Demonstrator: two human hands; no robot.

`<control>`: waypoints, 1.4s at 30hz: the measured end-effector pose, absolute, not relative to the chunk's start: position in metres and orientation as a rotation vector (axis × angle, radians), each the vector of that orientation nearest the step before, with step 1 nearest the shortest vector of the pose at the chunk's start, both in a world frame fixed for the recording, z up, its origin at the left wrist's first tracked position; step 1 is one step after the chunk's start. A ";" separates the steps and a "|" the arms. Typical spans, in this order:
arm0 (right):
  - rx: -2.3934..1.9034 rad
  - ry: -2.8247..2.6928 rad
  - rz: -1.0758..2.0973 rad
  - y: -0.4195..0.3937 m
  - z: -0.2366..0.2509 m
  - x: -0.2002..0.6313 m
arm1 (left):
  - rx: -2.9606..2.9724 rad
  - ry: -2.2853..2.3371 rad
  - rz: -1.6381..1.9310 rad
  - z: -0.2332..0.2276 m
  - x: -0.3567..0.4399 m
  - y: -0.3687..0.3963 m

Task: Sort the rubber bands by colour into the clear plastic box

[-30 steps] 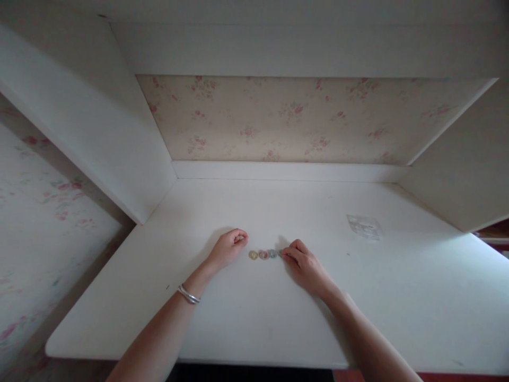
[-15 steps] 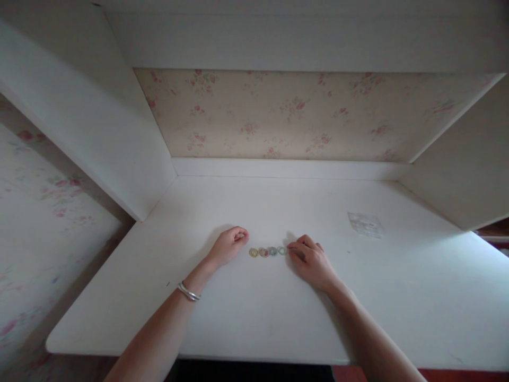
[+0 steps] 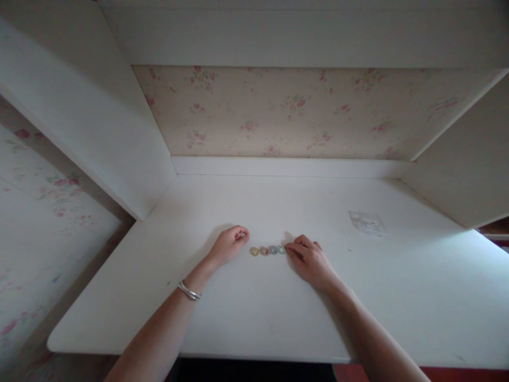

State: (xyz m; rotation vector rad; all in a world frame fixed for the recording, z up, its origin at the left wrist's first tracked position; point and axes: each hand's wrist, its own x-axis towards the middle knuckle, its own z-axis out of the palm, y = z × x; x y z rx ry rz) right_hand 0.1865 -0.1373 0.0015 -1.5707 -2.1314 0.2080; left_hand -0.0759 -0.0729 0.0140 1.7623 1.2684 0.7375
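Four little rings [image 3: 268, 250] lie in a straight row on the white table [image 3: 254, 313], side by side and touching or almost touching. They look yellow, pink, blue and pale green, going from left to right.

At the right end of the row, the right hand [image 3: 311, 260] rests on the table. Its finger and thumb are pinched narrow, with the tips right at the pale green ring. I cannot tell if they hold it or only touch it. At the left end of the row, the left hand [image 3: 229, 245] lies loosely curled, just beside the yellow ring but not touching it. I cannot tell if anything is inside it. A silver bracelet [image 3: 188, 291] sits on that wrist.

It looks like the step in hand is lining up the last ring at the right end. The next move, I think, calls for a very soft touch, because a bump could push the whole row crooked.

Right of the row, well apart and farther back, lies a small clear bag [image 3: 366, 222]. Behind the row there is lots of bare table up to the flowery back wall [image 3: 294, 114]. White side panels stand far off on both sides. The front edge of the table is well in front of the row, so the rings are not near falling.
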 end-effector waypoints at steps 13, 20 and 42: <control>-1.569 -2.015 0.239 -0.137 0.004 0.186 | 1.809 1.265 0.740 0.013 -0.076 -0.073; -1.582 -2.032 0.224 -0.136 0.003 0.185 | 1.783 1.274 0.736 0.017 -0.077 -0.075; -1.598 -2.046 0.257 -0.133 0.007 0.190 | 1.802 1.285 0.748 0.014 -0.078 -0.075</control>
